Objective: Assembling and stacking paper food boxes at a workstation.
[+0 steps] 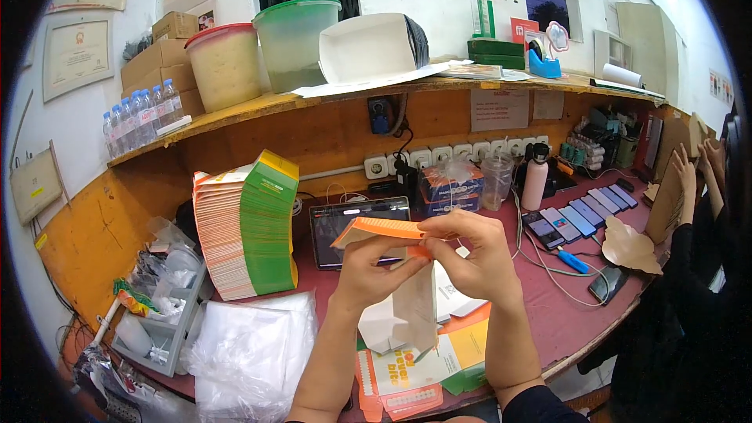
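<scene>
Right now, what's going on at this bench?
Someone is handling an orange-and-white carton over the bench, left hand and right hand both gripping it near the top. Printed card pieces lie below. To the left are a tall stack of cartons and a pile of clear plastic bags; a tablet stands behind the hands. Phones lie in a row to the right, and another person's hands show at the right edge.
</scene>
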A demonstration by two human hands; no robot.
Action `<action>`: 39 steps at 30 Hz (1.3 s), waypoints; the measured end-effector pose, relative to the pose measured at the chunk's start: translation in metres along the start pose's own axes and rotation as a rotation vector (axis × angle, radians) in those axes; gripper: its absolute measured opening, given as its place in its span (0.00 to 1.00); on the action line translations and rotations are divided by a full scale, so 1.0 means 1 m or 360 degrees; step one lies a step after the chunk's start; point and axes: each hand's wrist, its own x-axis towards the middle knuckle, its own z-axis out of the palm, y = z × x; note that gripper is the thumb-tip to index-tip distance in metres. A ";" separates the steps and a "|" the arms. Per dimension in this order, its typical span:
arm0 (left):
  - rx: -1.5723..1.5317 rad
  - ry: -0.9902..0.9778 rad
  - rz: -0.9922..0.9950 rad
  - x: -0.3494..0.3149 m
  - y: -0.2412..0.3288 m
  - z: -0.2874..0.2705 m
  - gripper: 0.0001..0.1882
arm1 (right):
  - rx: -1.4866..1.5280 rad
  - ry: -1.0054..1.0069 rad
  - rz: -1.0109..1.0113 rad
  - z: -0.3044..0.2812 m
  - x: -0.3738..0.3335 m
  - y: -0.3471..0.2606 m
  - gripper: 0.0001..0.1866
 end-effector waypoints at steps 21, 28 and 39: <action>-0.0101 0.0633 0.0425 0.000 -0.005 0.007 0.19 | 0.0481 -0.0109 0.0126 0.005 -0.007 -0.008 0.08; 0.0494 0.0150 0.0717 0.004 0.001 0.004 0.14 | 0.0125 -0.0251 0.0279 -0.003 0.000 -0.019 0.10; -0.1116 0.0717 -0.0232 -0.002 0.026 0.034 0.25 | -0.0619 0.0326 -0.0791 0.038 0.010 0.013 0.14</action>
